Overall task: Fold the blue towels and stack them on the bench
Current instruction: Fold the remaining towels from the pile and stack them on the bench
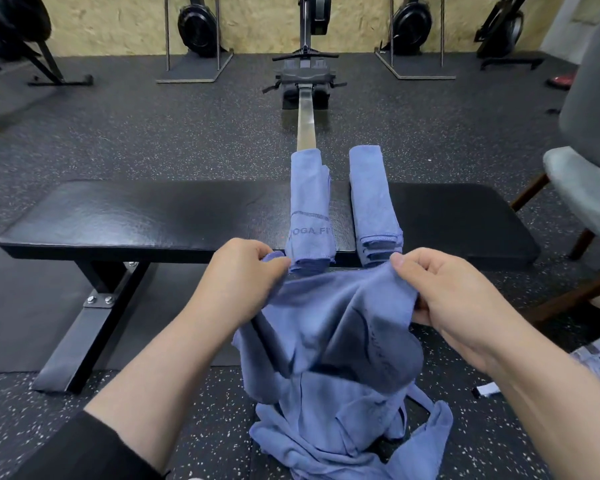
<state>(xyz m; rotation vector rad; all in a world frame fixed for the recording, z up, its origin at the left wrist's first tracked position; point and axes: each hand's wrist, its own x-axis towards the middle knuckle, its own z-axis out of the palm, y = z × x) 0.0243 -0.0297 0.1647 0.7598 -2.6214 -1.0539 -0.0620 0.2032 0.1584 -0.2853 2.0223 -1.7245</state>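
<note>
both hands (243, 275) (454, 292) gripping loose blue towel (329, 327), folded towels (310, 209) on bench (136, 216)

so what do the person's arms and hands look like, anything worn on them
Both hands, left and right, are bare: no gloves, rings or watch visible. The forearms are bare too. A black sleeve is pushed up on the left arm; no sleeve shows on the right arm within the frame.

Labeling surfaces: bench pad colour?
Glossy black bench pad, clearest in the head view.
</note>
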